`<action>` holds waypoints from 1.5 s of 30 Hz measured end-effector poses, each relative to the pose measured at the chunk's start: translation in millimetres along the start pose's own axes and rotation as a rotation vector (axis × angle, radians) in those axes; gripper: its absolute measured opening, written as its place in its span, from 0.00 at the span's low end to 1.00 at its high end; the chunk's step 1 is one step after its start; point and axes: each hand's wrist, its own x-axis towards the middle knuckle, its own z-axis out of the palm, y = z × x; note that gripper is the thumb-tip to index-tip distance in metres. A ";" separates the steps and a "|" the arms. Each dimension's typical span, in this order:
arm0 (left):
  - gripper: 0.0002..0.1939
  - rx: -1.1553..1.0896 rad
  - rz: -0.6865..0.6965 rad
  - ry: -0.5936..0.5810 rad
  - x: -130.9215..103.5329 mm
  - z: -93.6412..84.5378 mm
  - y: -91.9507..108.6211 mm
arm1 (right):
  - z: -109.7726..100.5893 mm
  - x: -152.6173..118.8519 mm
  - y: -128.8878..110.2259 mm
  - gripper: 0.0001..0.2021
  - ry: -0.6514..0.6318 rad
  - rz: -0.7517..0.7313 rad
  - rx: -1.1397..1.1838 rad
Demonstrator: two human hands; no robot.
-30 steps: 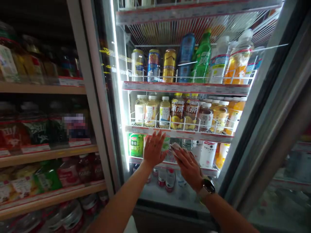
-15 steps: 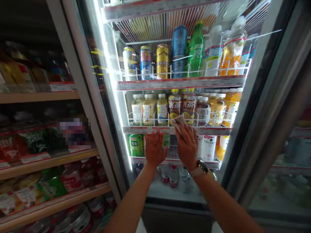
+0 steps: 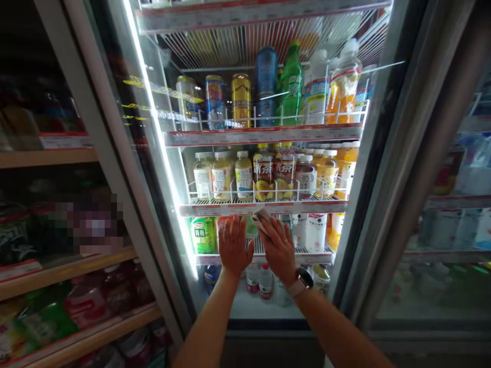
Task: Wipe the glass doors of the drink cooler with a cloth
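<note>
Glass door [image 3: 251,311] seemingly being wiped | left hand [image 3: 233,248] spread, empty | cloth [image 3: 262,214] held under straight-fingered right hand [image 3: 278,250] | steady pressure needed next

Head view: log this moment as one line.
left hand: open, fingers up | right hand: cloth at fingertips | beyond: bottles, cans on fridge shelves

Gold can [image 3: 241,99] (upright), green bottle [image 3: 292,84]

Green package [image 3: 203,236] reads "青梅"; brown bottles [image 3: 263,176], "冰茶".
</note>
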 end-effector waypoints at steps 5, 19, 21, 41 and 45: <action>0.34 -0.015 -0.004 -0.004 -11.2 0.7 0.2 | -26.3 2.8 73.4 0.27 0.185 0.184 -0.074; 0.33 -0.037 -0.002 0.024 -16.5 3.5 -0.2 | 13.4 -4.1 -29.2 0.25 0.006 0.016 0.050; 0.33 -0.024 -0.004 -0.004 -17.7 3.5 -1.0 | 7.8 -5.2 -17.0 0.26 -0.007 -0.012 0.025; 0.35 -0.004 -0.012 -0.001 -17.3 5.8 0.8 | -19.3 -73.7 23.2 0.30 -0.013 0.222 0.151; 0.35 0.030 -0.006 -0.010 -18.2 4.6 2.6 | -16.1 -84.5 28.0 0.31 0.022 0.163 0.134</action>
